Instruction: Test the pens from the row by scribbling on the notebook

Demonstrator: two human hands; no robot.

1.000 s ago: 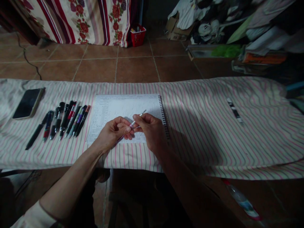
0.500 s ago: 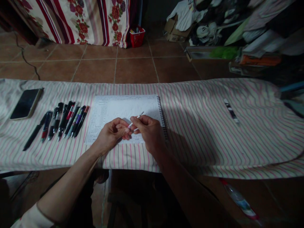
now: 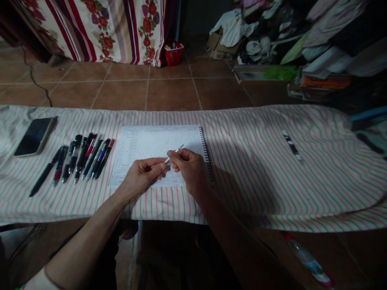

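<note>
A thin white pen-like stick (image 3: pixel 167 160) with a dark grey tip slants up to the right between my two hands, over the notebook. My left hand (image 3: pixel 146 171) pinches its lower end with thumb and fingers. My right hand (image 3: pixel 189 165) is closed round the upper part, the tip poking out past the thumb. My fingers hide much of the stick. Beneath my hands lies a spiral notebook (image 3: pixel 160 139), its page printed along the edges and its coil on the right.
Left of the notebook lies a row of several pens (image 3: pixel 83 157), and beyond them a phone (image 3: pixel 35 137). A short black-and-white cylinder (image 3: pixel 292 145) rests on the striped cloth (image 3: pixel 248 177) at right. On the floor are a plastic bottle (image 3: pixel 310 262) and a red basket (image 3: pixel 174 54).
My left fingers have straightened and drawn closer together round the lower end of the stick. A second short white end below my right thumb no longer shows. The whole view has shifted slightly.
</note>
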